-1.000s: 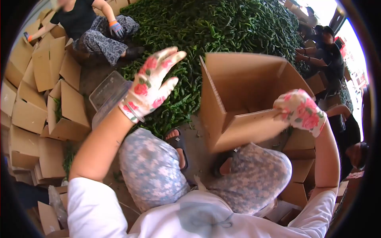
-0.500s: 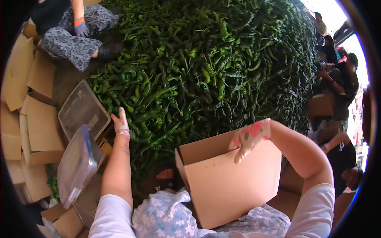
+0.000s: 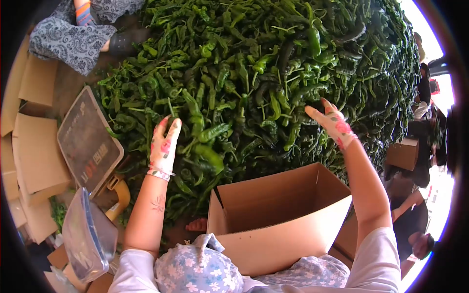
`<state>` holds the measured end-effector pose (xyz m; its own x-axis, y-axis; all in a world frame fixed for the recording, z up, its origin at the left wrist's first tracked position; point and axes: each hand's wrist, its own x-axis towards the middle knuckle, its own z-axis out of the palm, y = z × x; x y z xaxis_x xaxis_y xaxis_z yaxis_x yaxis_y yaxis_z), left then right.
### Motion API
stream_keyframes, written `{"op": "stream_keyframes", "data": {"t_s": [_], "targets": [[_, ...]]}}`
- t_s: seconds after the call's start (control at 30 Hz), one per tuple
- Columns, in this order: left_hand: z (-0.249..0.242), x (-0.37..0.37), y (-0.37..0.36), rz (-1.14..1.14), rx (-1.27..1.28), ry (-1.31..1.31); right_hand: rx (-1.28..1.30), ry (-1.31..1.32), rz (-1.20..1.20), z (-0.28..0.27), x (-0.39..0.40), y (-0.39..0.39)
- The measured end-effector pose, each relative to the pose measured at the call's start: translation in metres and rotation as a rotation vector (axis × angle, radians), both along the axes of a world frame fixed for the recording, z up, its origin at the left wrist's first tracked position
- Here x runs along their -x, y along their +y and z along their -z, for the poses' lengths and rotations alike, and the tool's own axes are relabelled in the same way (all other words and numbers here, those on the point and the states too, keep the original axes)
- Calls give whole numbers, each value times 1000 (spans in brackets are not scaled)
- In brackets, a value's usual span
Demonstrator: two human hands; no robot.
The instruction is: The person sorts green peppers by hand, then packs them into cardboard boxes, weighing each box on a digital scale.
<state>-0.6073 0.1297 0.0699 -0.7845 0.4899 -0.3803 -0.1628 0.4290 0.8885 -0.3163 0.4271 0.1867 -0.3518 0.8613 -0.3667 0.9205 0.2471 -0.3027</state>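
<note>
**Open carton before you, both hands at the peppers**

Your left hand (image 3: 163, 150) and right hand (image 3: 336, 126), in floral gloves, are at the heap of green peppers (image 3: 254, 93), fingers apart on each. The cardboard box (image 3: 283, 246) stands open at your lap, just beside the heap, inner walls visible. To your left: a dark rectangular panel (image 3: 89, 141), tilted, its white and red print too unclear to read; a clear plastic container (image 3: 80, 239), contents indeterminable; further cartons (image 3: 43, 154).
</note>
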Motion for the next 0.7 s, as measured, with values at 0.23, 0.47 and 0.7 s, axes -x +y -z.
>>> {"op": "stream_keyframes", "data": {"t_s": [0.23, 0.47, 0.7], "targets": [[35, -6, -16, -158, -155, 11, -366, 234, -794, -19, 150, -67], [5, -19, -20, -152, -10, 92, -207, 36, -623, 30, 203, -84], [-7, -62, -26, 76, -174, 50, -2, 3, -583, -89, 101, -95]]}}
